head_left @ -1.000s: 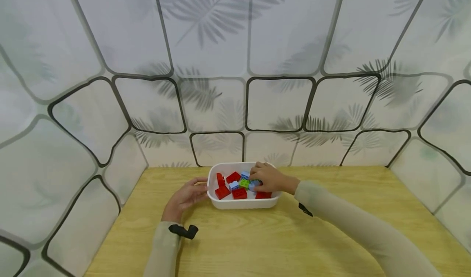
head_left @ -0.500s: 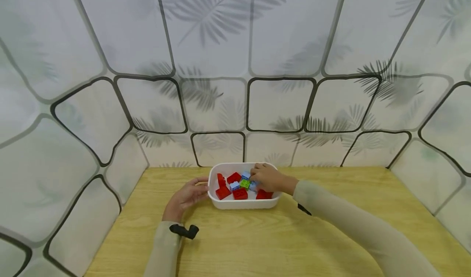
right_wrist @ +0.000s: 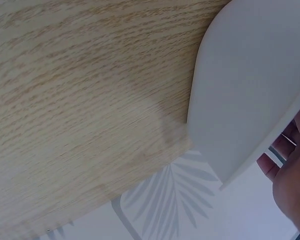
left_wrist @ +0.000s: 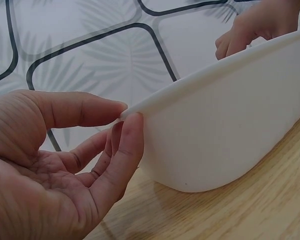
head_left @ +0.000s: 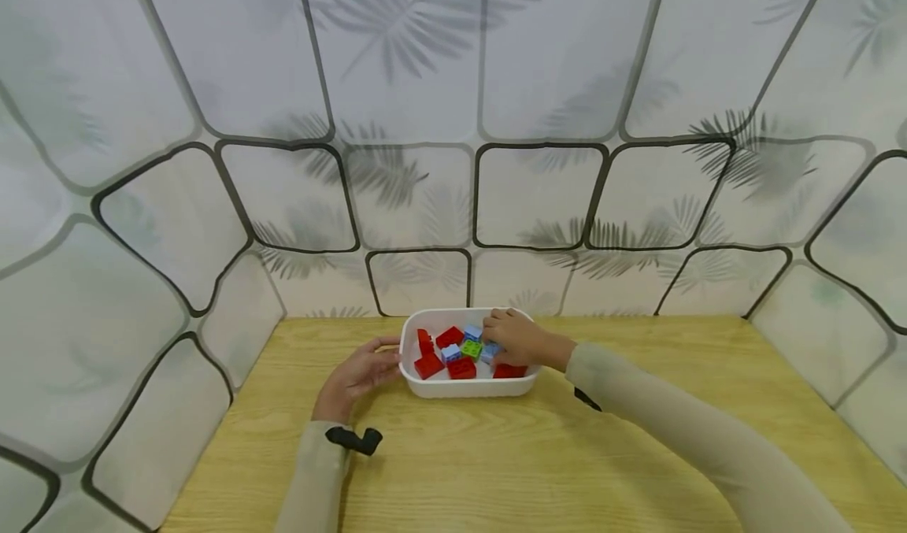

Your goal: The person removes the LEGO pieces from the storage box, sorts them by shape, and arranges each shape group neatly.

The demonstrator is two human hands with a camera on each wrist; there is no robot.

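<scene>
"Bricks (head_left: 462, 368) in a white tub (head_left: 468, 389), sitting upright at twelve o'clock on the counter (head_left: 460, 462). What step is this, you reckon?"

"Looks like the rummaging bit to me. Left hand (head_left: 357, 377) is at the tub's nine o'clock end, thumb and fingers pinching the edge, so I'd guess it's steadying."

"And the right hand (head_left: 520, 338)?"

"Dipped in from three o'clock, fingers bent down. There's a pale blue brick (head_left: 489, 353) right by its fingertips, with a green brick (head_left: 471, 349) past that towards nine. Can't tell if it's grasping the blue one or just touching, the hand hides it."

"So what's the next move call for?"

"Neat fingertip pinch without dragging the neighbours, imo, tub held steady."
</scene>
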